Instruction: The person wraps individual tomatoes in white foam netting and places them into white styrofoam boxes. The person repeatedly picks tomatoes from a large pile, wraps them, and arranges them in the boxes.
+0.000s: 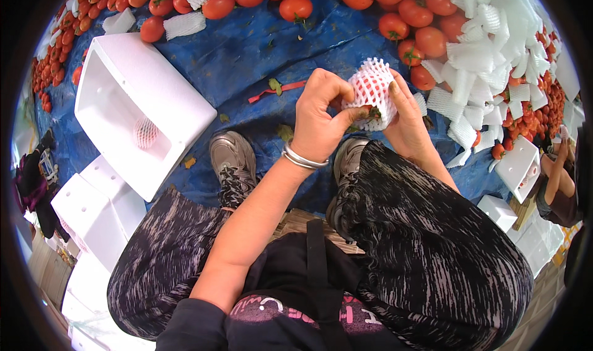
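Note:
Between my hands is a tomato in a white foam net sleeve [372,89], its green stem end showing at the net's lower opening. My left hand [324,110] pinches the sleeve's near left edge with thumb and forefinger; a metal bangle [303,160] is on that wrist. My right hand [407,115] holds the netted tomato from the right side. To the left, an opened white foam box [153,87] lies tilted, with one netted tomato [146,132] inside.
Loose tomatoes [389,8] lie across the far side of the blue tarp [250,50]. A heap of empty foam net sleeves [482,59] is at the right. More foam boxes [92,207] stand at the lower left. A co-worker's arms [558,170] show at the far right.

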`<state>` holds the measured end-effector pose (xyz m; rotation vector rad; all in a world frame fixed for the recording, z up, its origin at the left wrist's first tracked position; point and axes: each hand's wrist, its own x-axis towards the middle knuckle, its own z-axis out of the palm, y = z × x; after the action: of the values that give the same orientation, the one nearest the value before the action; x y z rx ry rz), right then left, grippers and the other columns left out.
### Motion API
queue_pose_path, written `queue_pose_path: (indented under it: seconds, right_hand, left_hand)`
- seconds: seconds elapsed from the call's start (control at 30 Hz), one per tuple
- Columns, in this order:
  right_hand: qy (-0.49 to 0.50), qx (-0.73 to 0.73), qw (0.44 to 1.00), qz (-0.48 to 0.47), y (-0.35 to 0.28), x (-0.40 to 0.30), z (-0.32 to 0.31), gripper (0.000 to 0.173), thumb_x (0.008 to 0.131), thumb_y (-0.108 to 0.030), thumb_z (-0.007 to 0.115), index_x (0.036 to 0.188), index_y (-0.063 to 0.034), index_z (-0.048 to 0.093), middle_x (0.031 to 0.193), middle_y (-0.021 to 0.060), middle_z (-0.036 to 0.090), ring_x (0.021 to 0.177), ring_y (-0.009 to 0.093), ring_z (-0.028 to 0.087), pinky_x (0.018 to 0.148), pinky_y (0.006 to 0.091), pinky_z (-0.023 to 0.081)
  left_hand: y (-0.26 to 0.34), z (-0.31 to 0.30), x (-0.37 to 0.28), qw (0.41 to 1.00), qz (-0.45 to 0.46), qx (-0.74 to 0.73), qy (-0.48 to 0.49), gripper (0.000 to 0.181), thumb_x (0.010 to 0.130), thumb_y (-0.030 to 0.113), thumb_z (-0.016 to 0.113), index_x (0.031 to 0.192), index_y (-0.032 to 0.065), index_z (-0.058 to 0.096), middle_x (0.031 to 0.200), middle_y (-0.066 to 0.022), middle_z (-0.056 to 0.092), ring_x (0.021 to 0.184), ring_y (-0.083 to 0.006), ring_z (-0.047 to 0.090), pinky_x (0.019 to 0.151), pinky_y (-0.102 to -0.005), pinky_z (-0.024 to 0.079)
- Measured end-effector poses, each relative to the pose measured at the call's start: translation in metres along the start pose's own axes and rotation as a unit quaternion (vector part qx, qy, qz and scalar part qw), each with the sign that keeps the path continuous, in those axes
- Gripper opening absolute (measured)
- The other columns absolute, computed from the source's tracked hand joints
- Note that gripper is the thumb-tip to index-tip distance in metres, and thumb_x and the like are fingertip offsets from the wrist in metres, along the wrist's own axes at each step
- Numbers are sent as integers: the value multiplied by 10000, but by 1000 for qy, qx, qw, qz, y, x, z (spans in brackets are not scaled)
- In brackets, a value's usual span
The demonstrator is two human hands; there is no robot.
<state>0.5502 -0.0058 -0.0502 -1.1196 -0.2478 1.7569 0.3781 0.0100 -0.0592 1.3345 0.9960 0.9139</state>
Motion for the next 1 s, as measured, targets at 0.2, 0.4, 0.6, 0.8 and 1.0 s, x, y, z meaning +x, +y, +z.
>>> queue_pose_path:
  seconds: [0.2,0.4,0.6,0.8,1.0]
  right_hand:
    - [34,-171,982,-71,0,4,9,376,963,-184,515,1292,-25,427,1181,78,571,1075,178,579,936,306,454]
    - [-83,-287,931,-210,-10,1,53,581,986,-418,418,1391,-8,346,1437,146,370,1330,239,370,1083,376,308]
    - [53,-358,903,-231,-24,5,13,243,979,-82,454,1186,7,545,1195,90,550,1104,161,537,900,304,464]
    - [139,-581,752,-278,-43,-5,-31,159,896,-27,572,1049,-28,615,1009,63,563,864,151,569,740,261,465]
    - [151,-805,563,-110,-43,-30,-78,394,771,-20,660,1150,-82,571,1156,129,545,910,305,616,752,380,508]
  left_hand:
    - [5,-18,2,990,-80,-112,25,552,697,160,806,1146,38,508,1089,-70,485,986,-161,524,870,-284,458]
    - [29,-54,25,987,-75,-144,8,795,613,191,863,1266,44,434,1181,-46,526,1076,-175,530,932,-313,455]
    - [47,-267,11,832,-29,46,551,578,695,158,828,1144,6,497,1054,-104,636,829,-206,648,682,-309,556]
    - [-81,-469,-49,791,-296,292,450,748,600,187,848,1206,-97,515,1044,-178,647,865,-265,633,757,-363,529]
    - [-27,-370,2,607,-121,674,404,464,698,194,743,1114,17,638,1043,-177,651,905,-285,623,825,-370,492]
